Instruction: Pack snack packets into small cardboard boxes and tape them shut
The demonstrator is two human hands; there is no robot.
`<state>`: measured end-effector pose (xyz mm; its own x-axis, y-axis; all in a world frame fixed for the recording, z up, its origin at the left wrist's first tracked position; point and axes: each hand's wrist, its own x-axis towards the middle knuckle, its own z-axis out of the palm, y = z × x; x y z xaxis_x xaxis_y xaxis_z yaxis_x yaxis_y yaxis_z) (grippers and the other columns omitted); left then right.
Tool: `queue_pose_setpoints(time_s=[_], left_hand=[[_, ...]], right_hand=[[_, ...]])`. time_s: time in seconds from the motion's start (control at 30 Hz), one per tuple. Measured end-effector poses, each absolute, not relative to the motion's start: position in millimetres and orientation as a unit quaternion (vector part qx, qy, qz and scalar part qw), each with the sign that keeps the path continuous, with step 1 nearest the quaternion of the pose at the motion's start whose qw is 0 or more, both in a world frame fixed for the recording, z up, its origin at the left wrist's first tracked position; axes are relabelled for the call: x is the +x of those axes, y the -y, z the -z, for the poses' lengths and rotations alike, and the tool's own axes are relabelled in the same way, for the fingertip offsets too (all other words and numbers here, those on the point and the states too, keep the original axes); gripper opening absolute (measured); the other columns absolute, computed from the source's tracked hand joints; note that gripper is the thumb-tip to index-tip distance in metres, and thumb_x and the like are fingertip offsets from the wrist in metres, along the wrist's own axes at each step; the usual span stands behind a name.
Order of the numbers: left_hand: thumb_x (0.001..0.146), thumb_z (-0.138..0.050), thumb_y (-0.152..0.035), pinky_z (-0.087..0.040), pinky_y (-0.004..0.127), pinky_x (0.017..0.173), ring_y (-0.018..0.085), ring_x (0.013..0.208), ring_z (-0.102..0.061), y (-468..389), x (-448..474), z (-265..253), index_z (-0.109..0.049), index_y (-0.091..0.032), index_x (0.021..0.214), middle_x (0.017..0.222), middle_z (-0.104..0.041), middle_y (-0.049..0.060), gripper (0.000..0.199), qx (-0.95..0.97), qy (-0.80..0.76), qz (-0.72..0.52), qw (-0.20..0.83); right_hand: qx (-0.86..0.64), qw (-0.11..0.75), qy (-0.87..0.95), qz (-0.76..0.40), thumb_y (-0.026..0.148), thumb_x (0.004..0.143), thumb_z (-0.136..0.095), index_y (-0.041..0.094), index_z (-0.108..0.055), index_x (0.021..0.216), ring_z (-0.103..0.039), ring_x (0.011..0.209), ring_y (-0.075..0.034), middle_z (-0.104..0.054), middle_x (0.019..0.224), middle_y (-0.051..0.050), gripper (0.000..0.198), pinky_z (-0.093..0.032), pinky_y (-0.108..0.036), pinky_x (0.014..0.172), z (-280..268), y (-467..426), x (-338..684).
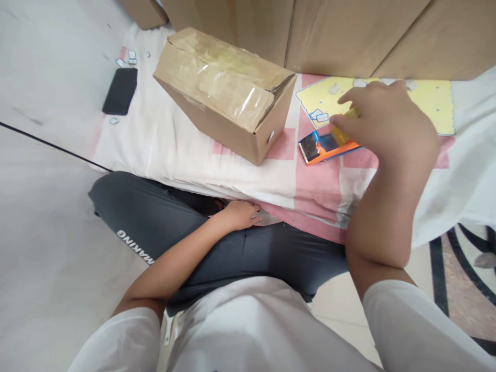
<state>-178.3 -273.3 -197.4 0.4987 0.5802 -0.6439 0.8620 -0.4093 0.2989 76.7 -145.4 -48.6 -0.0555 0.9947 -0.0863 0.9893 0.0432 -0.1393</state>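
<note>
My right hand (387, 116) reaches over the cloth at the right, thumb and fingers closed around a small yellow object (341, 135). Its kind is hard to make out, since the hand covers part of it. Just under it lies a flat blue and orange packet (312, 149) with a dark, shiny end. A yellow sheet with a wavy blue edge (430, 111) is spread beneath and behind this hand. Resting on my lap by the cloth's edge, my left hand (242, 214) holds nothing, its fingers loosely stretched out.
A taped cardboard box (228, 119) stands on the pink and white cloth (248, 175). Large cartons (341, 36) line the back. A black phone (121, 91) lies at the left near small white pieces (132, 57). More white pieces (320, 116) sit on the yellow sheet.
</note>
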Motion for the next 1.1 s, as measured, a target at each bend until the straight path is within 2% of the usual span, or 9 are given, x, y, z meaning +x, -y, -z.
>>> queue_pose_setpoints(time_s=[0.3,0.63,1.1], left_hand=[[0.097,-0.051,-0.042,-0.054,0.038,0.089,0.031,0.111,-0.070,273.7,-178.7,198.2,-0.066,-0.020,0.122,0.124,-0.072,0.014,0.037,0.809,-0.446,0.225,0.311],[0.098,-0.050,-0.043,-0.054,0.039,0.092,0.032,0.114,-0.069,273.9,-179.1,198.3,-0.064,-0.019,0.127,0.128,-0.070,0.014,0.040,0.809,-0.446,0.228,0.309],[0.098,-0.051,-0.044,-0.054,0.037,0.090,0.031,0.112,-0.070,274.4,-179.4,200.9,-0.066,-0.020,0.123,0.125,-0.071,0.013,0.038,0.811,-0.445,0.228,0.304]], right_hand=[[-0.686,0.025,0.722,-0.082,0.040,0.088,-0.053,0.026,-0.063,0.131,-0.045,0.131,-0.039,-0.064,0.127,-0.016,0.046,-0.049,-0.050,0.081,50.0,145.7,75.6],[-0.686,0.015,0.724,-0.078,0.038,0.090,-0.053,0.027,-0.063,0.131,-0.044,0.134,-0.040,-0.063,0.129,-0.017,0.043,-0.051,-0.054,0.086,48.1,146.3,73.8],[-0.682,0.021,0.726,-0.084,0.039,0.090,-0.055,0.026,-0.063,0.130,-0.043,0.135,-0.040,-0.063,0.129,-0.018,0.043,-0.051,-0.055,0.086,49.6,145.7,74.3]])
